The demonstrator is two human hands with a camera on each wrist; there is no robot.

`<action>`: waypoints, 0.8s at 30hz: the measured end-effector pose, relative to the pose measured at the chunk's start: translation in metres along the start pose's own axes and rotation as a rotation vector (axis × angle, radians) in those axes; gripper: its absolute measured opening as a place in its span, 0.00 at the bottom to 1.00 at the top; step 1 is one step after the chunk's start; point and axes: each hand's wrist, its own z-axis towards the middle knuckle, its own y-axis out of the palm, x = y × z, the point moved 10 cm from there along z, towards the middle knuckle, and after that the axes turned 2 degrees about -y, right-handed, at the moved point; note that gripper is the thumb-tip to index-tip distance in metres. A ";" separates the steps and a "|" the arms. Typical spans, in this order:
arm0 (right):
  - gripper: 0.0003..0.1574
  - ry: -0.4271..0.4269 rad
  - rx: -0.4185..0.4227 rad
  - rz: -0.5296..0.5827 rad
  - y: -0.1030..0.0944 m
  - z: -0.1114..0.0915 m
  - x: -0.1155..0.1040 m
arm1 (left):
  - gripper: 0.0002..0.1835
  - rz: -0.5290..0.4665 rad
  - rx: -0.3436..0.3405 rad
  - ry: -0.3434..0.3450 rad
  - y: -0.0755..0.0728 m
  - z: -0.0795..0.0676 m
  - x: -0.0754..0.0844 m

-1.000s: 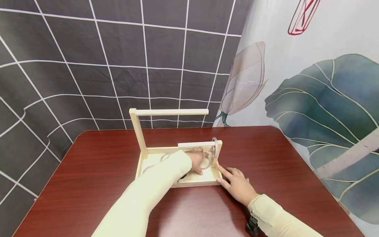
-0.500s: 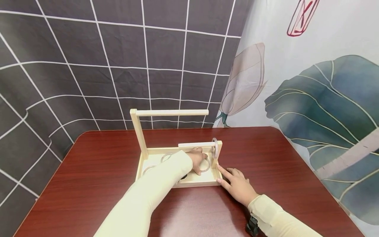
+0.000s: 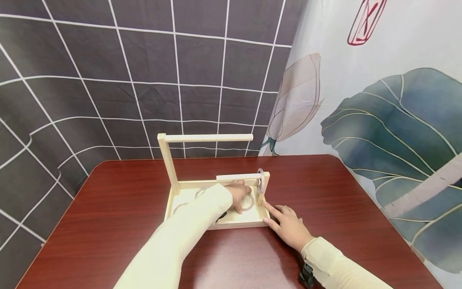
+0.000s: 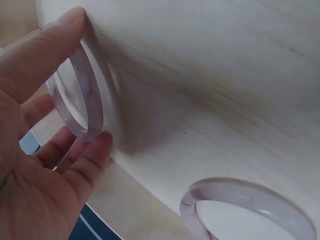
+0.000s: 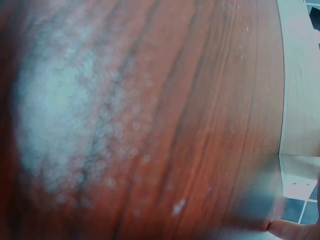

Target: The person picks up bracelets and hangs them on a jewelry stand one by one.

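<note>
Inside the wooden tray [image 3: 242, 225], my left hand [image 3: 237, 194] pinched a pale bangle [image 4: 93, 102] between thumb and fingers; a second bangle [image 4: 237, 194] lay near it. My right hand [image 3: 290, 228], fingers extended, touched the tray's right end. Another bangle [image 3: 263, 183] hung on the short bar [image 3: 236, 177].

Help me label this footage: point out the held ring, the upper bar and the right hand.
Held ring [image 4: 95, 102]: left wrist view, band's right side.
Upper bar [image 3: 208, 138]: head view, midway along it.
Right hand [image 3: 290, 228]: head view, back of the hand.
</note>
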 end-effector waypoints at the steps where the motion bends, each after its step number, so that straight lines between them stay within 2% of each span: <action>1: 0.36 0.001 -0.001 0.000 0.000 0.000 0.000 | 0.42 0.000 0.003 0.005 0.000 0.000 -0.001; 6: 0.36 0.010 -0.010 0.004 0.001 0.000 0.000 | 0.44 -0.074 0.001 0.010 0.000 -0.006 -0.010; 10: 0.37 0.014 -0.010 0.015 0.001 -0.001 0.001 | 0.46 -0.151 -0.011 -0.013 -0.002 -0.016 -0.018; 17: 0.39 0.021 -0.022 0.019 0.004 0.000 0.005 | 0.41 -0.246 0.004 -0.053 -0.013 -0.037 -0.023; 21: 0.39 0.016 -0.020 0.018 0.005 0.000 0.004 | 0.41 -0.256 0.018 -0.063 -0.010 -0.037 -0.029; 24: 0.39 0.009 -0.019 0.011 0.006 0.001 0.004 | 0.42 -0.301 0.011 -0.085 -0.005 -0.036 -0.037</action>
